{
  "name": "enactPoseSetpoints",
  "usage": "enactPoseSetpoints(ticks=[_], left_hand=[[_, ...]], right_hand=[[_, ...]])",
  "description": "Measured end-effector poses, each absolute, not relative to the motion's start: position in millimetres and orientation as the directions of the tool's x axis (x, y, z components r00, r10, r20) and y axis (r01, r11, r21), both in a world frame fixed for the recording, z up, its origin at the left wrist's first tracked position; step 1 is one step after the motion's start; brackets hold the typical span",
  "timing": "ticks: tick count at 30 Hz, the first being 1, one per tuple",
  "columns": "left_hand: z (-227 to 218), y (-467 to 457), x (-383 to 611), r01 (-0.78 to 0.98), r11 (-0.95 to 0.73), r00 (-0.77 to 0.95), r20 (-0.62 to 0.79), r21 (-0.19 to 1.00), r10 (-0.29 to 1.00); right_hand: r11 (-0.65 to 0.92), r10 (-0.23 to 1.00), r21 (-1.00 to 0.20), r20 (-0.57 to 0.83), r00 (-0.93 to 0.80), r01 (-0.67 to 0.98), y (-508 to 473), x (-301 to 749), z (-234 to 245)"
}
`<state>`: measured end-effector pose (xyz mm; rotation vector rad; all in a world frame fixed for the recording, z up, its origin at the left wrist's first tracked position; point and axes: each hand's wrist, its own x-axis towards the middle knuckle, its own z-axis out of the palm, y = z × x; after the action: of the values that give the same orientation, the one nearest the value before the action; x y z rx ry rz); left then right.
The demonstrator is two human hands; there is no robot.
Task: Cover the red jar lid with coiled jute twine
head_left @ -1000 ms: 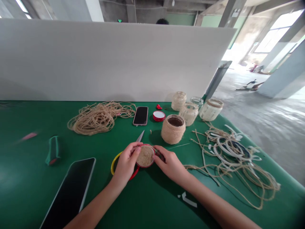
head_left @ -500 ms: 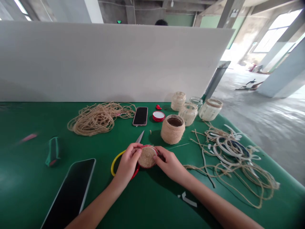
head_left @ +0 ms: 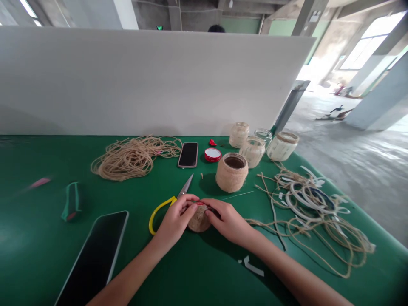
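Note:
Between my hands is a round jar lid (head_left: 199, 221) with a red rim, its face covered in coiled twine. My left hand (head_left: 180, 214) grips its left edge, fingers over the top and thumb on the twine. From the right, my right hand (head_left: 225, 216) grips the other edge with the thumb pressed on the face. Under and beside my left hand lie scissors (head_left: 162, 208) with a yellow handle, blades pointing away. Just beyond my right hand stands a twine-wrapped jar (head_left: 232, 174), open at the top.
Loose twine (head_left: 134, 157) is heaped at the back left, near a phone (head_left: 188, 154) and red lids (head_left: 212, 155). Glass jars (head_left: 253, 151) stand at the back right. Tangled cords (head_left: 314, 204) cover the right side. A larger dark-screened device (head_left: 95, 255) lies front left, below a green tool (head_left: 72, 202).
Both hands have tilted the lid, so its twine face now leans toward me and sits slightly lower. The red rim shows mostly at the top. More of the scissors is visible.

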<state>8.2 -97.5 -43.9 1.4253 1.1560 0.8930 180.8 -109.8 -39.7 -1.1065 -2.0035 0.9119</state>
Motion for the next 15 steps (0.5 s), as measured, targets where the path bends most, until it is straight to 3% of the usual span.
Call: enactPoseSetpoints(ticks=[7, 15], left_hand=[[-42.3, -97.4, 7.2, 0.184, -0.004, 0.269, -0.046, 0.983, 0.962], [-38.5, -93.8, 5.3, 0.146, 0.071, 0.096, -0.085, 0.987, 0.992]], right_hand=[[0.362, 0.916, -0.804, 0.214, -0.339, 0.471, -107.5, 181.5, -44.0], [0.392, 0.912, -0.753, 0.241, -0.332, 0.528, -107.4, 182.1, -46.9]])
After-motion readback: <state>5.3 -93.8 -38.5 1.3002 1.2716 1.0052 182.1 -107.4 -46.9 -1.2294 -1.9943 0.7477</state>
